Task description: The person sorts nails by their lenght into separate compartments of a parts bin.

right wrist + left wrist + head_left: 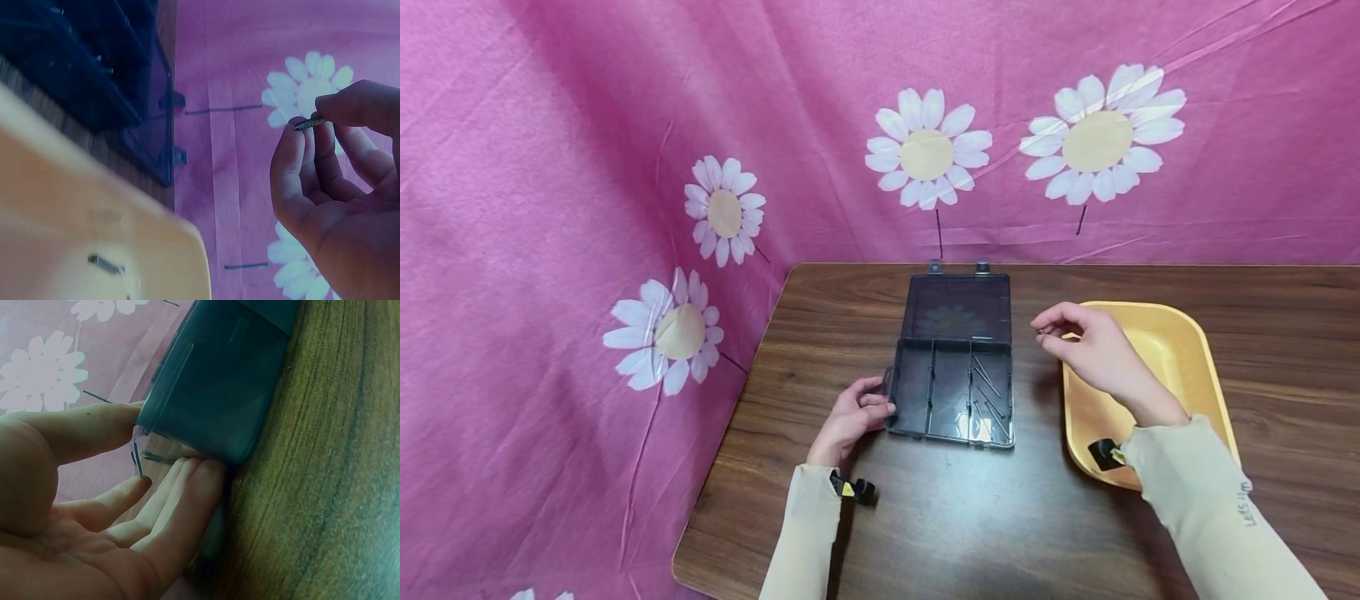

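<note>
1. Pink daisy-print cloth (820,167) behind brown desk (970,533).
2. Compartment box (913,387), lid open, left of yellow tray (1172,313); left hand (850,421) grips box's left edge, fingers bent.
3. Screw (309,124), pinched by right hand (1093,350), just left of tray.
4. Risk, judged: slight fingertip hold could let screw roll free, dropping between containers.

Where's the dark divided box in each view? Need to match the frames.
Head: dark divided box just right of centre, below mid-height, lid open, left hand at its left side.
Left wrist: the box, top centre, its end by the fingers.
Right wrist: the box, upper left, cut off by the frame, beyond the yellow tray.
Shared landmark: pink daisy-print cloth.
</note>
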Motion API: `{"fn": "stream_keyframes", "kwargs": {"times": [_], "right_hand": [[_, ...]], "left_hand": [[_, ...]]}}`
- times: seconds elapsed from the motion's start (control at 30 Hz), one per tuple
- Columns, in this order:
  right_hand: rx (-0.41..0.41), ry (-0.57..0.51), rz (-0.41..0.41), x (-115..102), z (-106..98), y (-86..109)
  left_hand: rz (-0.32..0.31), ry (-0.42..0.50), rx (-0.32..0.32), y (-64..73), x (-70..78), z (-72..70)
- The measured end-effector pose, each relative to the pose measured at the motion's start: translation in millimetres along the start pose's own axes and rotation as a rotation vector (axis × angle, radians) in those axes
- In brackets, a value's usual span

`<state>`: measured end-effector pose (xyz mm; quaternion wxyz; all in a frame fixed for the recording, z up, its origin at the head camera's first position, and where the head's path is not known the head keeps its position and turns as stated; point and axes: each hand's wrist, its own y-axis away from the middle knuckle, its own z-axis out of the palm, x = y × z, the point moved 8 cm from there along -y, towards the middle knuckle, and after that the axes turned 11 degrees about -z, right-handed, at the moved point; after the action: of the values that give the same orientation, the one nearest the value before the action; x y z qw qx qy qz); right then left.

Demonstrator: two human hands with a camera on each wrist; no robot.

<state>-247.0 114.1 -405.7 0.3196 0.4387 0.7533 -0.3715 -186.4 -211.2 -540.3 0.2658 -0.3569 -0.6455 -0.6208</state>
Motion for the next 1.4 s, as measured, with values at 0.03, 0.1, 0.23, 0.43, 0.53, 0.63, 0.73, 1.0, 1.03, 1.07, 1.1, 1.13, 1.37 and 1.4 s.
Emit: {"fn": "stream_keyframes", "kwargs": {"times": [0.03, 0.1, 0.23, 0.43, 0.53, 0.63, 0.73, 1.0, 1.03, 1.07, 1.1, 1.13, 1.37, 1.4], "right_hand": [[-0.001, -0.009, -0.002, -2, 3, -1.2], [-0.003, -0.036, 0.000, -6, 9, -3.4], [-0.010, -0.095, 0.024, -10, 22, -7.2], [-0.033, -0.151, 0.053, -7, 40, -12.7], [-0.042, -0.160, 0.065, -4, 49, -15.9], [-0.045, -0.165, 0.072, -1, 56, -18.3], [-0.048, -0.177, 0.086, 2, 64, -20.4], [-0.092, -0.185, 0.119, 10, 90, -26.3], [-0.096, -0.184, 0.117, 11, 93, -27.1], [-0.101, -0.183, 0.113, 12, 96, -27.9], [-0.105, -0.180, 0.108, 13, 98, -28.8], [-0.107, -0.174, 0.105, 14, 101, -29.4], [-0.121, -0.118, 0.113, 21, 112, -32.1], [-0.123, -0.110, 0.112, 21, 113, -32.5]], "left_hand": [[-0.001, 0.003, 0.001, 0.0, -0.3, 0.0], [-0.002, 0.004, 0.002, 0.1, -0.5, -0.1], [-0.009, 0.007, 0.006, 0.4, -1.3, -0.5], [0.010, -0.022, 0.012, 0.6, 0.1, -0.8], [0.006, -0.017, 0.013, -0.3, -0.4, -0.6], [0.004, -0.009, 0.007, -1.6, -1.2, -0.2], [-0.004, 0.002, 0.003, -2.5, -2.4, -0.3], [-0.001, 0.002, 0.003, -2.1, -2.1, -0.8], [0.001, 0.001, 0.004, -2.0, -1.9, -0.8], [0.001, -0.001, 0.006, -1.9, -1.9, -0.8], [0.003, -0.002, 0.005, -1.7, -1.7, -0.5], [0.001, 0.000, 0.004, -1.5, -1.6, -0.3], [-0.008, 0.005, 0.003, -0.6, -1.4, -1.0], [-0.010, 0.007, 0.004, -0.2, -0.9, -1.2]]}}
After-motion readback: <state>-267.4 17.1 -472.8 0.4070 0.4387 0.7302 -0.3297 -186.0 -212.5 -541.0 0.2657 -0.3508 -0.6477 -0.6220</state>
